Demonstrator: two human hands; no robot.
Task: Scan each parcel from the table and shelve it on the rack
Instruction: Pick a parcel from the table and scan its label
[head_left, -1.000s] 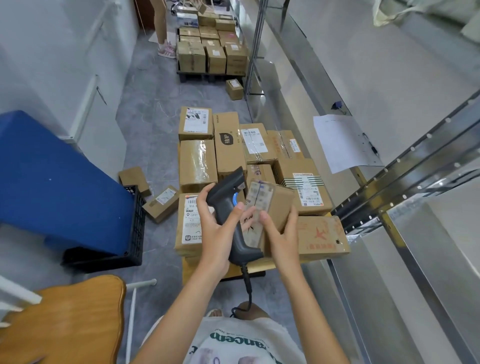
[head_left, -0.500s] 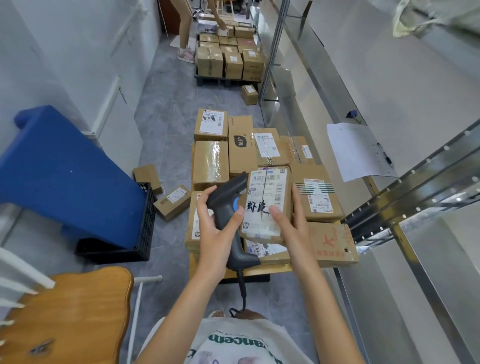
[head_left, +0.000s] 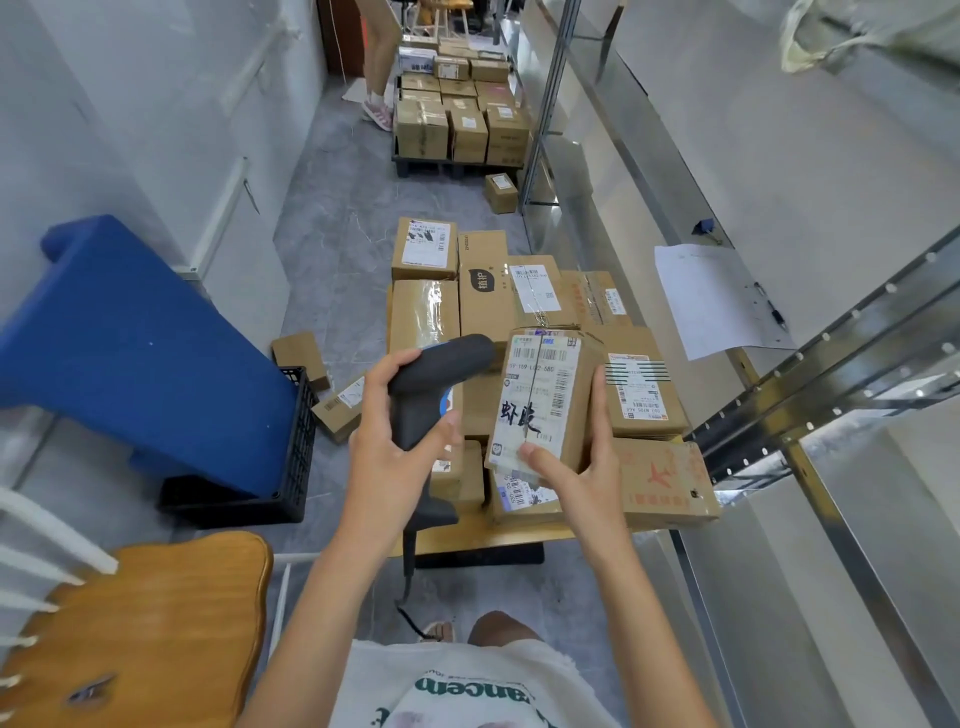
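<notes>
While the left hand (head_left: 395, 447) grips the scanner (head_left: 431, 395), right-hand fingers (head_left: 597, 410) clamp the parcel (head_left: 540, 400) above the surface (head_left: 467, 540) — stiff cardboard, probably light; hold by its side edges.

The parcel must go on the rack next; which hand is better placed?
Right. The right hand already holds the parcel and is nearer the rack; the left hand grips the scanner.

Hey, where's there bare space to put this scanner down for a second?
The table is crowded with parcels, leaving only its bare near strip. Free patches: the rack shelf beyond the paper sheet, and the wooden chair seat at your left.
</notes>
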